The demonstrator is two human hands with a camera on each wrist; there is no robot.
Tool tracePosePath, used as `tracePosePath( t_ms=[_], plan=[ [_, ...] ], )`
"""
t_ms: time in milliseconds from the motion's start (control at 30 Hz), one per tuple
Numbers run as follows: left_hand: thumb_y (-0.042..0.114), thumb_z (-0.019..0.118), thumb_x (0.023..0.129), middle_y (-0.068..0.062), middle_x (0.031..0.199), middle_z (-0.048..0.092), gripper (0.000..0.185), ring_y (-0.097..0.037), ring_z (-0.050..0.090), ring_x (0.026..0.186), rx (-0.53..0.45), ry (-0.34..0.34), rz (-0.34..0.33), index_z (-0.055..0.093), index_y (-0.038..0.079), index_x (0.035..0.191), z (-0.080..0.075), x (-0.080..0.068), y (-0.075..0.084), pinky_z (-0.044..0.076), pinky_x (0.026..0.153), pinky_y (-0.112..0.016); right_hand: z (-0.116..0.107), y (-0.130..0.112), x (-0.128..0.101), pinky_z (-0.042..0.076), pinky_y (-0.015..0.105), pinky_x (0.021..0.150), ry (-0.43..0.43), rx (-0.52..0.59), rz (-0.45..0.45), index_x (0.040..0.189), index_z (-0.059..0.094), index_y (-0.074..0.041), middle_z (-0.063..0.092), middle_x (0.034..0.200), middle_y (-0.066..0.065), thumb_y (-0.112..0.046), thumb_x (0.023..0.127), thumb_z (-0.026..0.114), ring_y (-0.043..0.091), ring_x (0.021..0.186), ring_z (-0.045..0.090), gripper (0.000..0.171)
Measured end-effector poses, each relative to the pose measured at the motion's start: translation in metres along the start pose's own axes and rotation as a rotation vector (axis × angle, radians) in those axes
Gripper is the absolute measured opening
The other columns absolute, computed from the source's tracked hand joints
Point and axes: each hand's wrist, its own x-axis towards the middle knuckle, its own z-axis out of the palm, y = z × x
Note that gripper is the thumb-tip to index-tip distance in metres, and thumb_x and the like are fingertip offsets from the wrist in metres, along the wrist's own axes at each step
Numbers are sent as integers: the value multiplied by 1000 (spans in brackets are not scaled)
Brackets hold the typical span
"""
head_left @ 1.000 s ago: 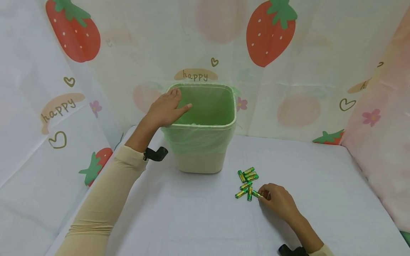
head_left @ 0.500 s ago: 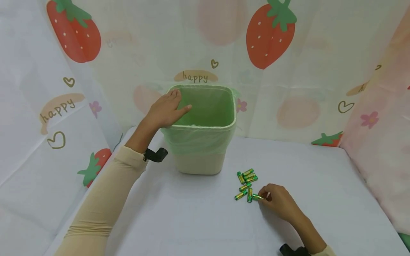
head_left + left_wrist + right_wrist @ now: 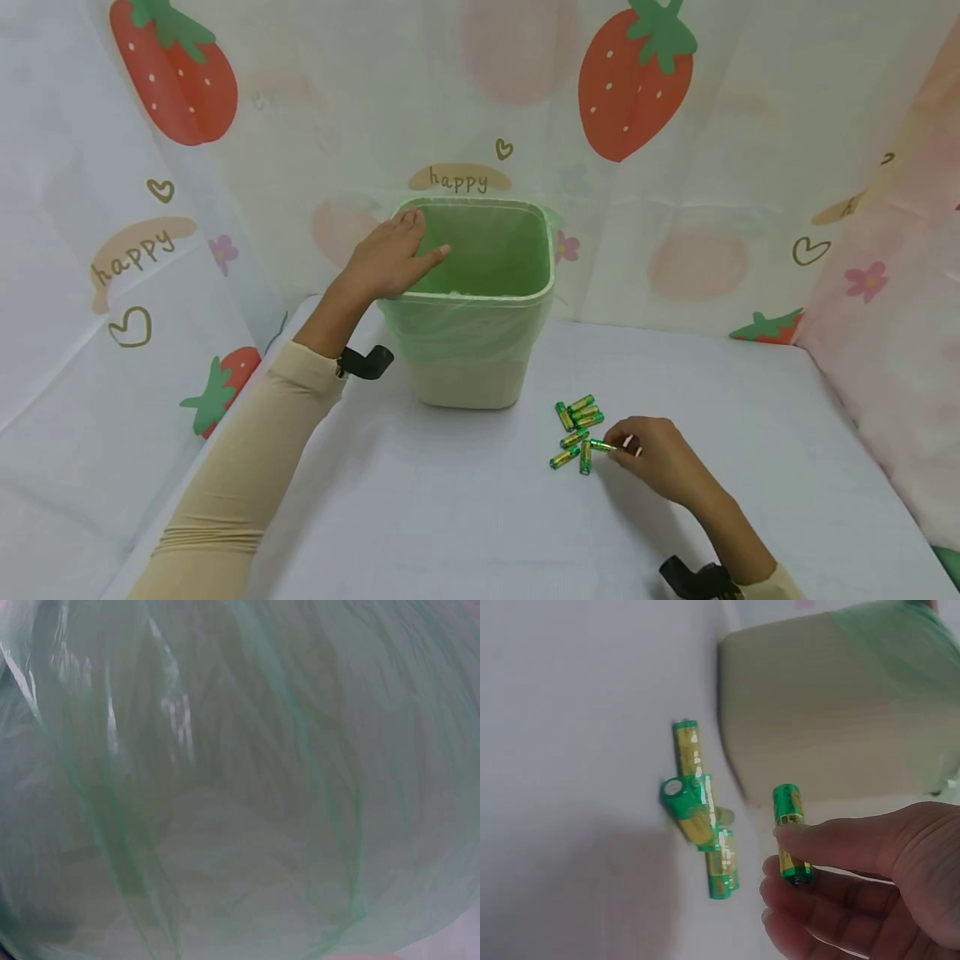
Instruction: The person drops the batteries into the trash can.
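My right hand pinches a green and gold battery between thumb and fingers, and the right wrist view shows it lifted off the table. Several similar loose batteries lie in a small pile just left of that hand. Behind and to the left stands a light green bin, upright, with a thin green plastic bag folded down over its outside. My left hand rests on the bin's left rim, its fingers extended and its thumb pointing over the opening. The left wrist view is filled by the bag.
A white cloth covers the table. Right behind the bin hangs a printed fabric backdrop with strawberries and writing, and more fabric closes off both sides. Each wrist carries a black camera.
My right hand has risen slightly and moved a little away from me, raising the pinched battery's outer end. The left hand, bin and loose batteries have stayed in place.
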Motion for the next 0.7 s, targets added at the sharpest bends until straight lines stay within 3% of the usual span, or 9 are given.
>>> tracePosePath(
  t_ms=[700],
  plan=[
    [54, 30, 109, -24, 168, -3, 84, -36, -1, 155, 3, 3, 8, 0, -7, 159, -1, 0, 2, 6, 126, -48, -41, -40, 13, 56, 26, 66, 68, 4, -149, 99, 79, -7, 74, 93, -4, -1, 87, 78, 8, 74, 65, 13]
  ],
)
